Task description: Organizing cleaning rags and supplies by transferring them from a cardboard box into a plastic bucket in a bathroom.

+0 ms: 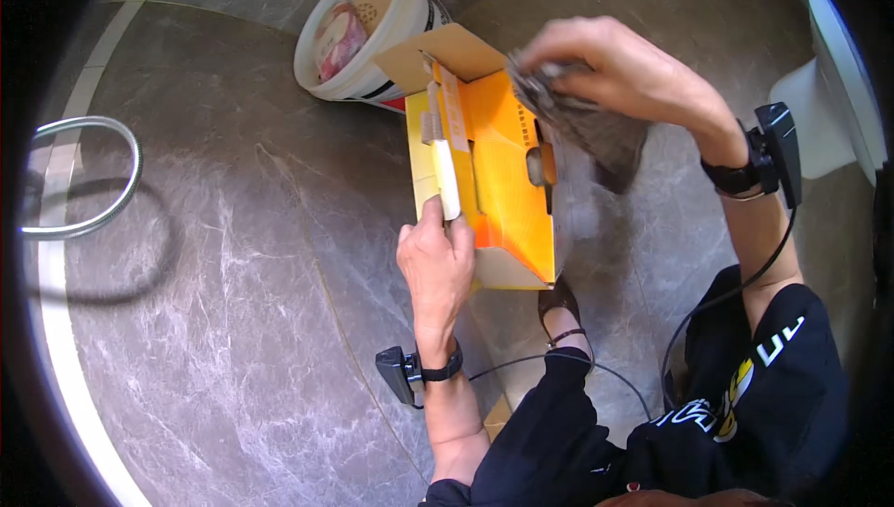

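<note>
My left hand [438, 259] grips the near left edge of a yellow and orange cardboard box [503, 179], thumb over the rim. The box is held tilted above the floor with its flaps spread, and its orange inside faces up. Printed writing runs along its inner wall. In my right hand [601, 67] is a crumpled grey cloth [594, 133], pinched by the fingers and hanging outside the box's right edge. Both hand and cloth are blurred. Part of the box's inside is hidden by its left flap.
Behind the box stands a white plastic bucket [307, 77] with crumpled wrappers inside. A white toilet [831, 109] is at the right. At the left, a metal shower hose [133, 165] loops above the grey marbled tile floor [230, 283]. Cables run from my wrist-worn devices.
</note>
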